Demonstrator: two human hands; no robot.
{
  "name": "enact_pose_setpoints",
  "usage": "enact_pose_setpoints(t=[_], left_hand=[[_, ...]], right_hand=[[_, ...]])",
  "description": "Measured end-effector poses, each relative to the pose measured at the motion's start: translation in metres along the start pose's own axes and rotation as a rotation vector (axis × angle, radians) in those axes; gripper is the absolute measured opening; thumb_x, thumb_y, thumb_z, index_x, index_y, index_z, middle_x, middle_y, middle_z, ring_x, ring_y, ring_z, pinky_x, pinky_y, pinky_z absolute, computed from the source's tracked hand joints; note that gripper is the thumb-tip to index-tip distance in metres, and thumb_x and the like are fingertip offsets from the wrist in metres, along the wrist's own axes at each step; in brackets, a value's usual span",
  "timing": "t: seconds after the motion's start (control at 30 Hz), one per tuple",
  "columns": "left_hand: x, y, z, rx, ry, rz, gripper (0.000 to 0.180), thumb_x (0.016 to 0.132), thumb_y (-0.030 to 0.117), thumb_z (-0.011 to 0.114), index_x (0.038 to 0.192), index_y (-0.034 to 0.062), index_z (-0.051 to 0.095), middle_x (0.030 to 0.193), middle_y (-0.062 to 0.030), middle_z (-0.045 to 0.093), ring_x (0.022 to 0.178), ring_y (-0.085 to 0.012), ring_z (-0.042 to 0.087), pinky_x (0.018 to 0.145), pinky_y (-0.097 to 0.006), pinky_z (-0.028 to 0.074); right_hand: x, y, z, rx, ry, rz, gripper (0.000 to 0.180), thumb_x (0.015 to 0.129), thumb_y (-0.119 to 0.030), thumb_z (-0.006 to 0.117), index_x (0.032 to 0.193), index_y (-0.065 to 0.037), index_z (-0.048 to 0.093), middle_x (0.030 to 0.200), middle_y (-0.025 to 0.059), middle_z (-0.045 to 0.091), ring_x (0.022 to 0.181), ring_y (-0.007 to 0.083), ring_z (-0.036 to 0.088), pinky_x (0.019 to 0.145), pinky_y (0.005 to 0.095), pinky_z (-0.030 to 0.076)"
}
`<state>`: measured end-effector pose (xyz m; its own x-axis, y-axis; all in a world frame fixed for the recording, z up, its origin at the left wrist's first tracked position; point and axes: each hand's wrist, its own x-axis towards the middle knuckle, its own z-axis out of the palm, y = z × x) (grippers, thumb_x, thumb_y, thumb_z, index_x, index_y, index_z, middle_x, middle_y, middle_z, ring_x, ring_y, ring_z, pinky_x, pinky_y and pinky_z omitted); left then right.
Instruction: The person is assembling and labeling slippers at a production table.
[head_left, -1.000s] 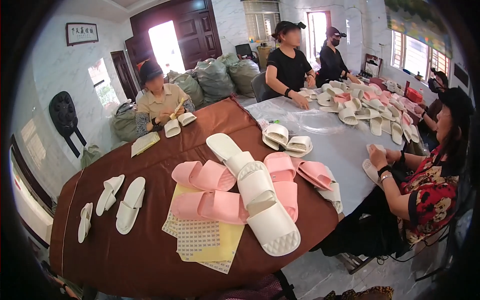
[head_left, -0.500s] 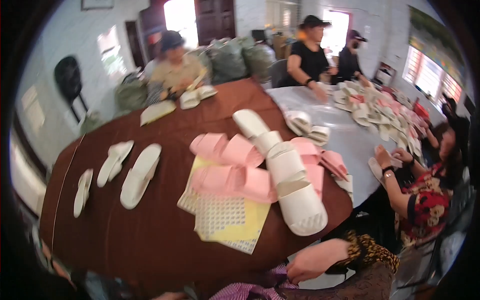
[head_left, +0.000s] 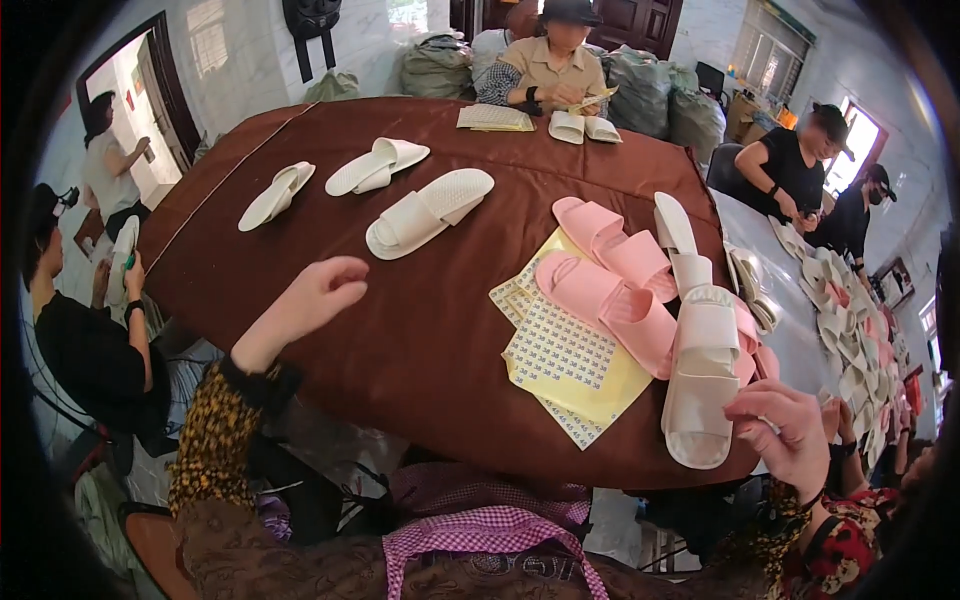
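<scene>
Above the brown-covered table, my left hand (head_left: 315,300) hangs with loosely bent fingers and nothing in it. Beyond it lie three white slide sandals: one on its side (head_left: 277,197), one in the middle (head_left: 378,166) and one closest to the hand (head_left: 430,213). My right hand (head_left: 785,430) is at the right edge, its bent fingers beside the toe end of a white slide (head_left: 700,400); whether they touch cannot be told. That slide lies in an overlapping row of white slides. Left of the row are pink slides (head_left: 605,295), partly on sticker sheets (head_left: 565,345).
The brown table (head_left: 400,330) curves round in front of me. On the right, a grey table (head_left: 770,235) bears a heap of white and pink slides (head_left: 850,320). People work across from me and on both sides. Stuffed sacks (head_left: 640,90) stand behind the far person.
The view has swung left, so the slides appear further right. My left hand has come into view over the table. My right hand has risen from my lap to beside the white slide.
</scene>
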<state>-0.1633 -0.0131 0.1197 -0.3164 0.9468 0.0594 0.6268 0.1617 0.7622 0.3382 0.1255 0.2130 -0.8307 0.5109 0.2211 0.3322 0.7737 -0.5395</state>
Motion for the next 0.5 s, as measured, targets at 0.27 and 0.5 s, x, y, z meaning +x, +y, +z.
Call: enact_pose_setpoints(t=[0.27, 0.5], left_hand=[[0.133, -0.095, 0.027, 0.495, 0.163, 0.06, 0.089, 0.07, 0.045, 0.074, 0.137, 0.0027, 0.033, 0.125, -0.0186, 0.047, 0.118, -0.0375, 0.046, 0.095, -0.047, 0.041], [0.174, -0.107, 0.034, 0.462, 0.131, -0.116, 0.116, 0.059, 0.052, 0.078, 0.147, 0.0075, 0.016, 0.136, -0.023, 0.039, 0.126, -0.0427, 0.04, 0.102, -0.053, 0.034]], right_hand=[[0.006, -0.016, -0.029, -0.067, 0.135, 0.137, 0.017, 0.085, -0.011, 0.064, 0.094, 0.004, 0.065, 0.083, 0.0131, 0.065, 0.077, 0.021, 0.064, 0.069, 0.0295, 0.048], [0.016, -0.019, -0.022, -0.006, 0.057, 0.213, 0.015, 0.085, -0.007, 0.063, 0.096, 0.003, 0.064, 0.082, 0.0123, 0.066, 0.077, 0.02, 0.063, 0.07, 0.0292, 0.048]])
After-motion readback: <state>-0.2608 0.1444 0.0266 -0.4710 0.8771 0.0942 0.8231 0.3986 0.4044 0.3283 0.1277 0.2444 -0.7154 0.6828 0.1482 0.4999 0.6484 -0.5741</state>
